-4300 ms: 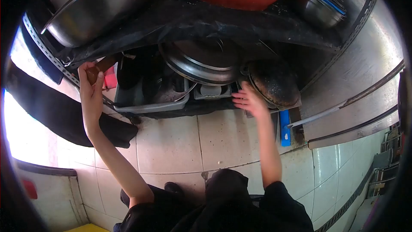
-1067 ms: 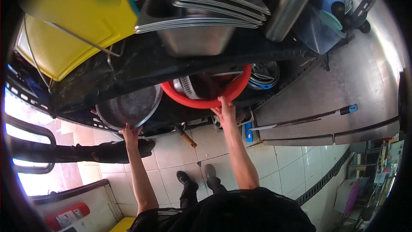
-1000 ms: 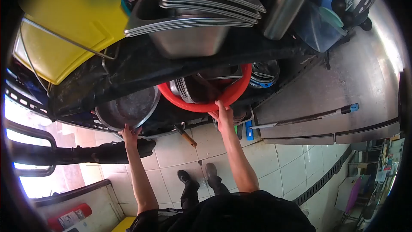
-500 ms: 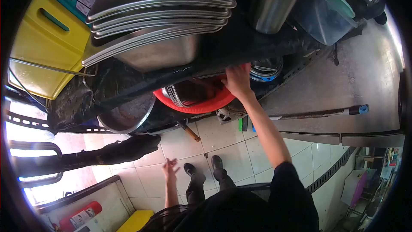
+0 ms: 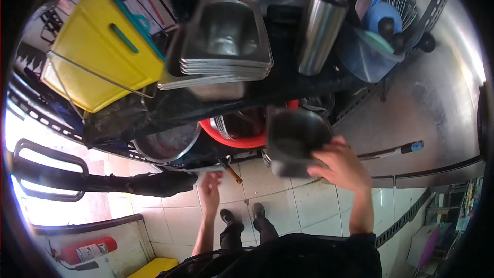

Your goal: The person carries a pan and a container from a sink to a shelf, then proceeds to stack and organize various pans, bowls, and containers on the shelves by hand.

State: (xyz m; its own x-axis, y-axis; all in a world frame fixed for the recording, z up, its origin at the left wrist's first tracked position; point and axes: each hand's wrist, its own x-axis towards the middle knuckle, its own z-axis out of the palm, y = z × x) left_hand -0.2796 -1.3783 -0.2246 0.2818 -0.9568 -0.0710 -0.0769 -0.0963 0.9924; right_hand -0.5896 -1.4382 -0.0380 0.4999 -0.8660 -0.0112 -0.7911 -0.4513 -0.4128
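My right hand (image 5: 342, 167) grips the right rim of a deep stainless steel food pan (image 5: 301, 136), raised in front of the lower shelf. Behind that pan, a red basin (image 5: 226, 139) holds a metal mesh strainer (image 5: 221, 126) and dark items I cannot make out. My left hand (image 5: 210, 190) hangs over the floor with its fingers loosely apart and nothing in them. Above, a stack of stainless steel food pans (image 5: 226, 64) rests on the black-covered shelf (image 5: 278, 90).
A yellow cutting board (image 5: 105, 46) leans in a wire rack at left. A steel cylinder (image 5: 323, 33) and a clear tub (image 5: 368, 62) of utensils stand at right. A metal bowl (image 5: 170, 144) sits below. A red fire extinguisher (image 5: 90, 250) is at lower left.
My right hand has come out of the red basin area and now holds a food pan, nearer to me. My left hand has risen slightly. The view has tilted upward.
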